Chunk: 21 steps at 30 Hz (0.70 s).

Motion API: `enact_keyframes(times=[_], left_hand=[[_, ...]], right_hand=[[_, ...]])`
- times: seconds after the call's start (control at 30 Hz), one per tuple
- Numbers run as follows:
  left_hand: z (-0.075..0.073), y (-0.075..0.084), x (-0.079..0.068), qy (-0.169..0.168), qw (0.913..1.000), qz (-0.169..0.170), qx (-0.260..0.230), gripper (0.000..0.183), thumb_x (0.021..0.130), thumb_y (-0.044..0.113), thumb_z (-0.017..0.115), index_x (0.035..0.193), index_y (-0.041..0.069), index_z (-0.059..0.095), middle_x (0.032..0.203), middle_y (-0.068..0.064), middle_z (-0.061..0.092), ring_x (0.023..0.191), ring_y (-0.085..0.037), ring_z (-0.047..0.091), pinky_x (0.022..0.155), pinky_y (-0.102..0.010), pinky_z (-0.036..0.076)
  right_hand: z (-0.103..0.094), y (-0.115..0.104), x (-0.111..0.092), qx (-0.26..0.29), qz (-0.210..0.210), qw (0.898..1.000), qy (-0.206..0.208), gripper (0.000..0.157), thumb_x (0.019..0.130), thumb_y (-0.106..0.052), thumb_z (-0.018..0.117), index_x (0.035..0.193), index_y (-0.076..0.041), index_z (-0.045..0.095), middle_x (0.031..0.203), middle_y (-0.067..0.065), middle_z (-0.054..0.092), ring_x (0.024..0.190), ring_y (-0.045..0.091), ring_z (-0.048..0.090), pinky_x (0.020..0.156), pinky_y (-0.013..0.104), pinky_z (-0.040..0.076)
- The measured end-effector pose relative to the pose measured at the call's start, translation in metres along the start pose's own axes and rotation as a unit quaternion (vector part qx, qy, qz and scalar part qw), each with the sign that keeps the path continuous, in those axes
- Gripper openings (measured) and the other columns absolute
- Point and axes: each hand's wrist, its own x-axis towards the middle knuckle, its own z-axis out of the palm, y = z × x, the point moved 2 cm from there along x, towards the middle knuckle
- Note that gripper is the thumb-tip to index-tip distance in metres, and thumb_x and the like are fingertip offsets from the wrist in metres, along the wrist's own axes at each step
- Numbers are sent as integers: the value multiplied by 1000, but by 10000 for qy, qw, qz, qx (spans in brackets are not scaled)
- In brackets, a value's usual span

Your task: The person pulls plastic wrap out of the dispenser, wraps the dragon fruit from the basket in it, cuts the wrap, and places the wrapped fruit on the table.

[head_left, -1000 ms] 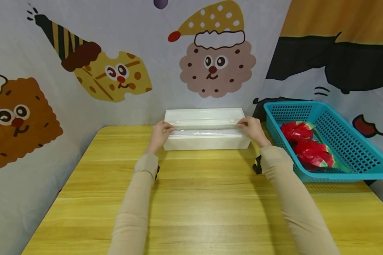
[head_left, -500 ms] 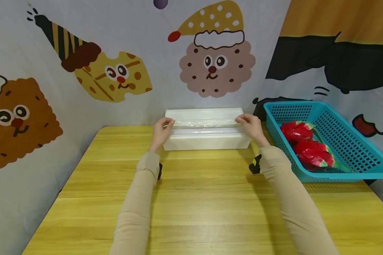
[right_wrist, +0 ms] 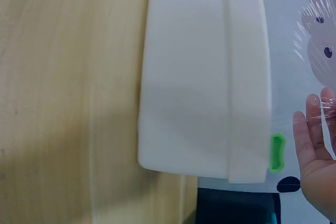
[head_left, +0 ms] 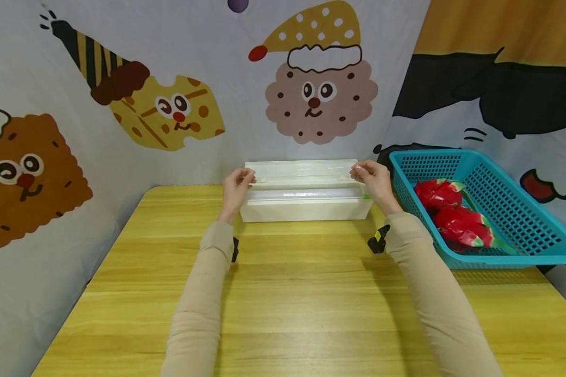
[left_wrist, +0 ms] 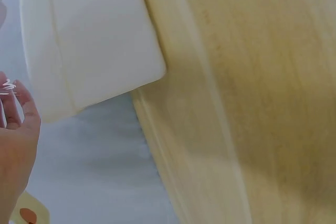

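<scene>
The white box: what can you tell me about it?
The white box is long, low and smooth, plastic by its look. Its lid stands open at the back; a shiny strip shows in the opening, and a small green part at the right end. It rests on the far side of the wooden table. The left hand and right hand pinch clear film above it; neither grips the box.

Soft, even light fills the head view, laying a pale sheen on the counter [head_left: 306, 319] and dim, blurry-edged shadows beside both sleeves [head_left: 198, 298]. Small highlights glint on the red fruit [head_left: 464, 225]. The two wrist views look duller and hazier, their detail soft, with broad shadows low on the counter. There the white box's [right_wrist: 189, 77] long edges bow, and bright streaks glare off the plastic film [right_wrist: 317, 7].
</scene>
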Motion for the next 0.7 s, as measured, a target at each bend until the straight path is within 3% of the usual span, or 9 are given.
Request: enact_keyframes(times=[0.07, 0.2, 0.53, 0.7], left_hand=[[0, -2, 3, 57, 9999, 96, -6, 28, 95, 19, 57, 107, -5, 63, 101, -23, 65, 78, -6, 59, 74, -18, 55], [-1, 5, 3, 76, 9997, 197, -76, 28, 95, 18, 57, 106, -7, 63, 100, -25, 64, 77, -6, 59, 72, -16, 54], [-7, 42, -4, -62, 9997, 117, -218, 26, 95, 12, 55, 107, -10, 61, 106, -32, 62, 97, -41, 60, 86, -38, 56], [-8, 55, -7, -12, 9994, 255, -250, 24, 95, 9, 55, 105, -12, 61, 103, -32, 61, 94, -39, 62, 85, -39, 57]], right_hand=[[-1, -3, 0, 93, -107, 9999, 52, 28, 98, -19, 50, 108, 4, 63, 95, 10, 69, 78, 2, 63, 75, 14, 55], [-4, -8, 2, 106, -132, 9997, 158, 28, 98, -19, 50, 107, 4, 64, 92, 7, 68, 77, 3, 63, 74, 12, 54], [-10, -20, 2, 110, -182, 9993, 294, 30, 98, -24, 49, 106, 1, 64, 93, 5, 67, 80, 10, 60, 75, 16, 52], [-13, -27, 1, 145, -304, 9986, 418, 29, 98, -23, 49, 103, 0, 64, 88, -1, 66, 80, 9, 61, 75, 14, 53]])
